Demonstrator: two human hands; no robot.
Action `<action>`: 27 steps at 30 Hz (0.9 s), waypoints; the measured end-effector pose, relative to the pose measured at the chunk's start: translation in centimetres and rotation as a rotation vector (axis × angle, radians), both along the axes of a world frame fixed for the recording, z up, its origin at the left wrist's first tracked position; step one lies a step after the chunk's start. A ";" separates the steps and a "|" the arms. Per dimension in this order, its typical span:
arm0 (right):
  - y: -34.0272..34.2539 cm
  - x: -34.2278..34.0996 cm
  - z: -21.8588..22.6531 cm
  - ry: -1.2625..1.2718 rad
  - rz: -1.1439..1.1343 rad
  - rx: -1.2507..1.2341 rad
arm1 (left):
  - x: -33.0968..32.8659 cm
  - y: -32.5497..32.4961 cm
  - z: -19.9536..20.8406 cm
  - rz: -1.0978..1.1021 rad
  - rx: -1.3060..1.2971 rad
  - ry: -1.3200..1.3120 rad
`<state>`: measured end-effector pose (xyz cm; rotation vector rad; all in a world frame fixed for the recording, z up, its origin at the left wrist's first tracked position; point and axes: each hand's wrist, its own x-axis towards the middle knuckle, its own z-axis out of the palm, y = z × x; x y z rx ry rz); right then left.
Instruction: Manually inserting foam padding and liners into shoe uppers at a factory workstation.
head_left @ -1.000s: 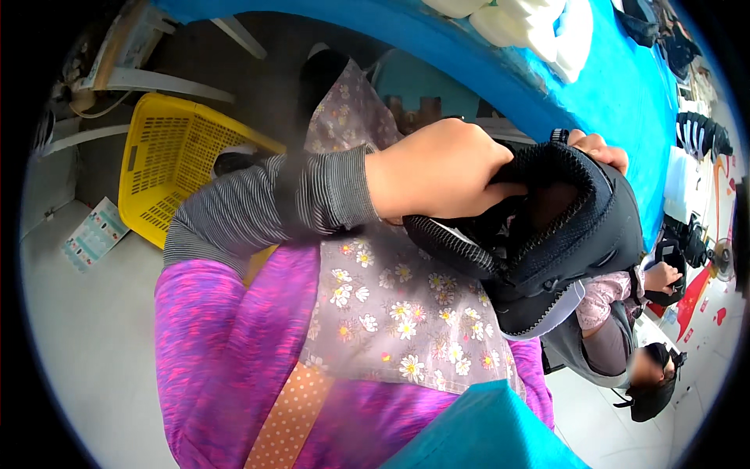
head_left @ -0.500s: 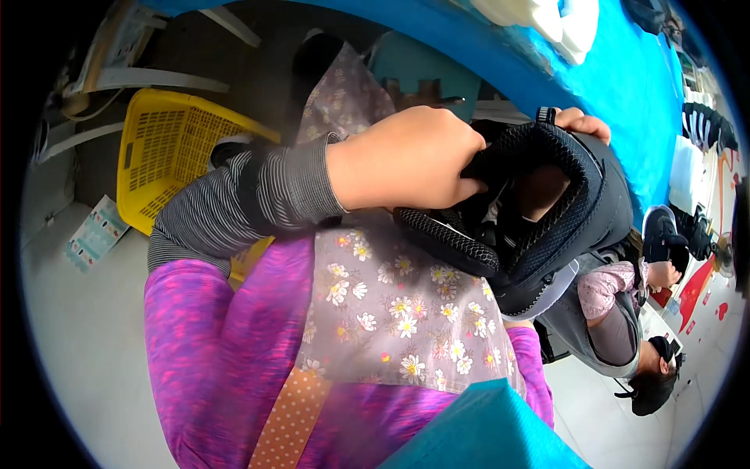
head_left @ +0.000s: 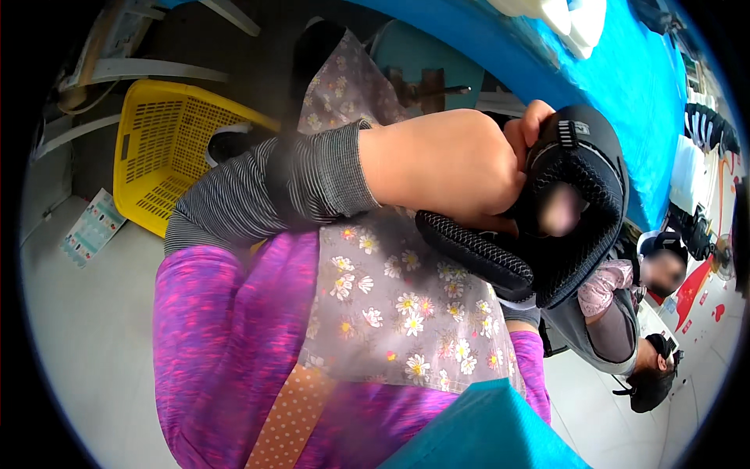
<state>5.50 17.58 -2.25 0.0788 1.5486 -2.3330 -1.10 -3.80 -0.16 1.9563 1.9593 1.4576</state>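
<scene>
A black shoe (head_left: 591, 156) with a thick mesh collar and a striped pull tab is held over my lap, tilted with its opening toward me. Coming in from the left, my left hand (head_left: 469, 160) is closed on the shoe at its opening, with most fingertips hidden. The padded black tongue (head_left: 478, 254) sticks out below that hand. Beyond the shoe, fingers that look to be my right hand's (head_left: 533, 123) curl over its edge near the pull tab. The rest of the right hand is hidden behind the shoe.
Left of my arm stands a yellow plastic basket (head_left: 144, 148) with a dark shoe (head_left: 228, 144) in it. A printed leaflet (head_left: 92, 227) lies on the floor. Ahead is a table under blue cloth (head_left: 625, 70) with white pieces (head_left: 582, 27). At right a co-worker (head_left: 625, 336) sits.
The shoe has turned, its pull tab shifting right and down. My left hand has moved right, closer to the opening. The right-hand fingers have shifted left along the edge.
</scene>
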 end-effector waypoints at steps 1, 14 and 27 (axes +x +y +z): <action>0.4 0.1 -1.2 0.024 0.077 -0.222 | 0.3 -0.1 -0.1 0.014 0.000 0.001; -4.2 -1.2 1.5 0.072 0.066 -0.357 | 0.9 -0.6 0.5 -0.146 0.108 -0.241; -5.1 0.8 -0.6 0.085 -0.119 0.010 | 1.2 -2.4 -1.9 -0.081 0.128 -0.503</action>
